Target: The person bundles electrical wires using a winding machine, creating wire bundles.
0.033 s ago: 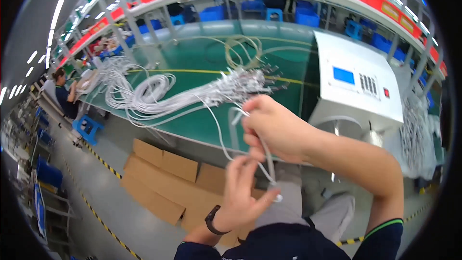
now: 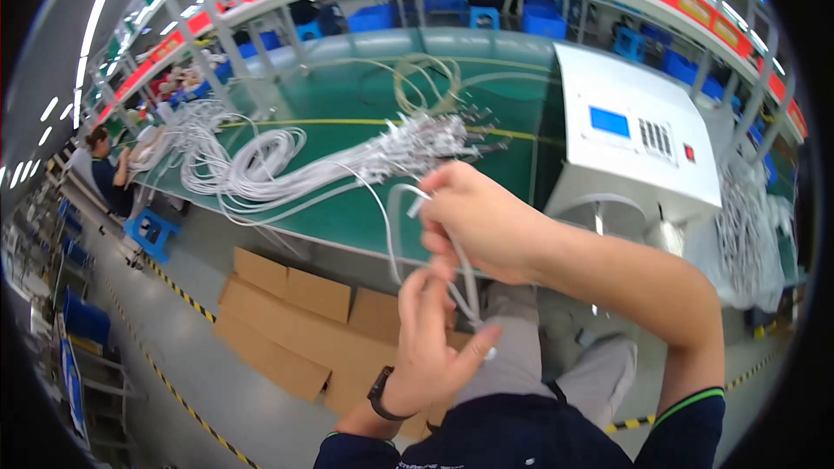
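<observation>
A thin white cable (image 2: 387,230) runs from the bundle on the bench down to my hands and bends into a narrow loop between them. My right hand (image 2: 473,221) is closed on the cable just past the bench's front edge, and a short white piece sticks out by its fingertips. Lower and to the left, my left hand (image 2: 439,339) has its fingers bent around the cable, thumb held out to the side. A small white cable end (image 2: 491,353) shows beside that thumb. Behind my hands lies a thick bundle of white cables (image 2: 347,163) with a cluster of connector ends.
The green bench (image 2: 504,175) carries a pale coil of tubing (image 2: 426,87) and a white machine (image 2: 638,126) with a blue screen. Bagged cables (image 2: 743,243) lie at the right. Flattened cardboard (image 2: 278,330) covers floor below. A co-worker (image 2: 109,174) sits far left near a blue stool (image 2: 152,233).
The whole view has shifted slightly. Both hands keep hold of the cable, and the left hand's fingers have come a little nearer to the right hand.
</observation>
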{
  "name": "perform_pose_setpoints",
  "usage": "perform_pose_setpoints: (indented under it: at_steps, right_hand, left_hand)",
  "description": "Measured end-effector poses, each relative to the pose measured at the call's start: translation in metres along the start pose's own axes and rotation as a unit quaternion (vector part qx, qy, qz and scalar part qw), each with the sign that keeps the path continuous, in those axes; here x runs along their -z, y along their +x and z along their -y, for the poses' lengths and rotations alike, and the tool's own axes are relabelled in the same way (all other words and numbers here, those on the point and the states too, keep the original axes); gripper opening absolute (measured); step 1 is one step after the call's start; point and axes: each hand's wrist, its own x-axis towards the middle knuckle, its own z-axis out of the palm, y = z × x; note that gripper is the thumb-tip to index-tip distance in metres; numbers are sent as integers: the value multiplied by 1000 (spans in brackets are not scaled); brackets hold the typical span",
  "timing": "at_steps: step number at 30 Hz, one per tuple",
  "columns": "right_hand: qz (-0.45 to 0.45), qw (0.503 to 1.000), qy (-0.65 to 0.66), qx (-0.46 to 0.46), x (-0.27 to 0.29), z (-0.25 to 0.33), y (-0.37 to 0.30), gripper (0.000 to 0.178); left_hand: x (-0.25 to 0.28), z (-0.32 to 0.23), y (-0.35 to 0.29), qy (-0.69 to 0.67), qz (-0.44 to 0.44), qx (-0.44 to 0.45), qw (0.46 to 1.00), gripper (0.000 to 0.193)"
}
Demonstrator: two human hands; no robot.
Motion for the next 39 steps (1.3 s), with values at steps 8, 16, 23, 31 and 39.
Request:
perform_pose_setpoints:
  at_steps: [8, 16, 23, 31, 39]
  right_hand:
    - [-99, 871, -321, 357, 42, -54, -118, 35]
    - [-289, 867, -266, 307, 75, -214, -184, 52]
    - [-243, 873, -328, 268, 131, -195, -207, 17]
    - [-156, 862, -352, 330, 150, -158, -191, 16]
    - [-130, 931, -259, 222, 176, -179, -205, 32]
  left_hand:
    - [-21, -26, -3, -345, 221, 204, 889, 32]
    - [-91, -59, -23, -358, 156, 155, 907, 39]
    - [-36, -62, -62, 93, 336, 74, 934, 16]
    - [-84, -80, -3, 104, 250, -251, 929, 25]
    - [-62, -64, 18, 54, 366, -221, 902, 19]
